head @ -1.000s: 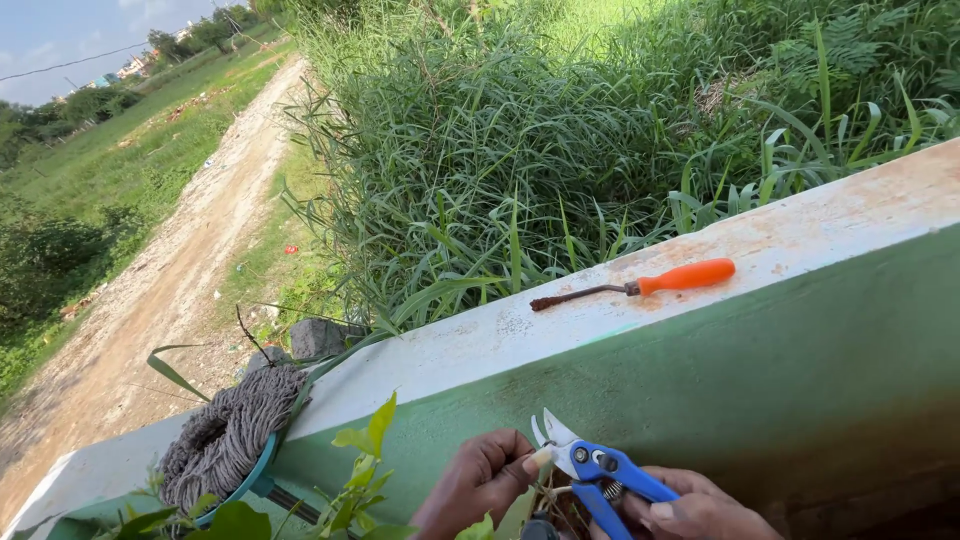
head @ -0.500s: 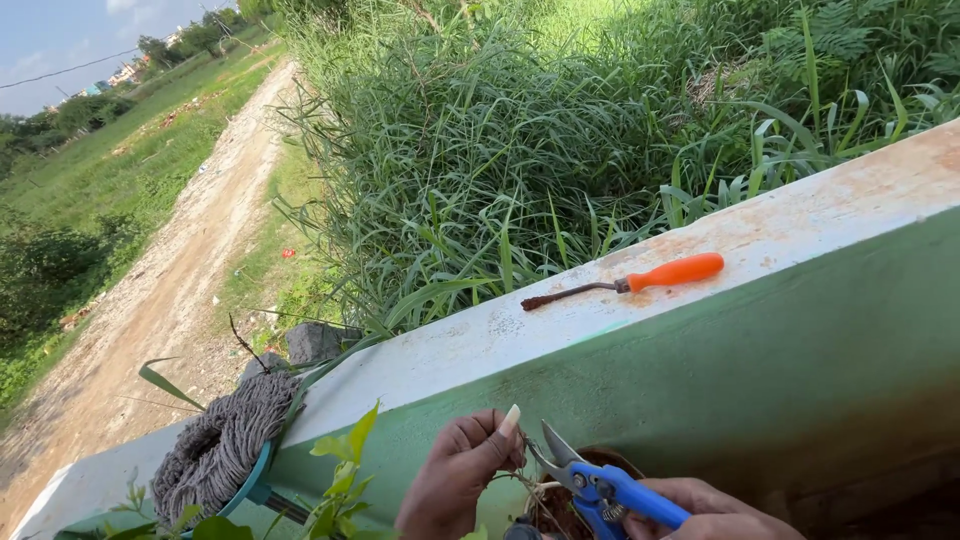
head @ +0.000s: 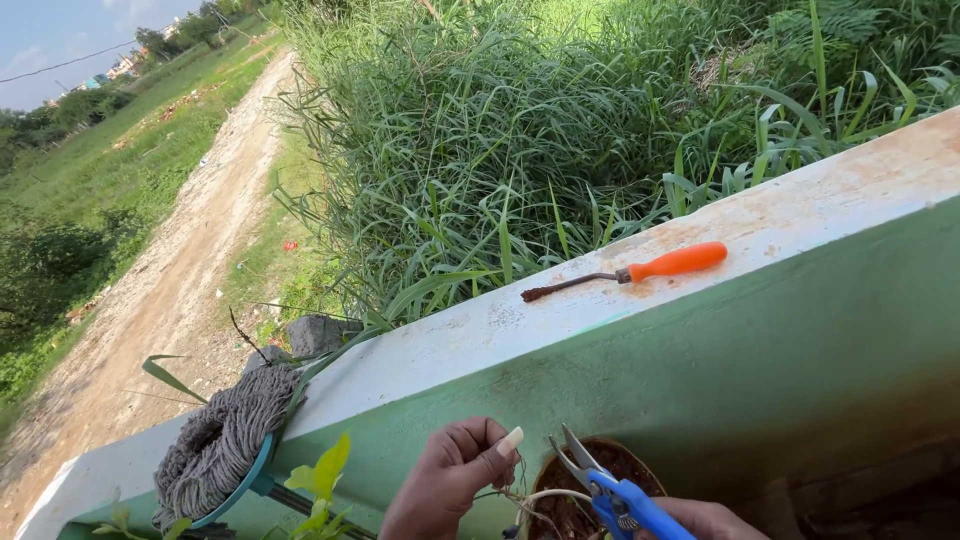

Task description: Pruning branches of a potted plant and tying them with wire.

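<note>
The left hand (head: 448, 480) is curled shut, thumb and fingers pinching thin brown twigs over the round brown clay pot of dark soil (head: 590, 490) just to its right. The right hand (head: 705, 520), mostly cut off by the frame edge, grips the blue-handled pruning shears (head: 610, 490), whose steel blades stand parted just beside the left fingertips. The blades could nick those fingers, being so near, or cut the pale stem by mistake.
</note>
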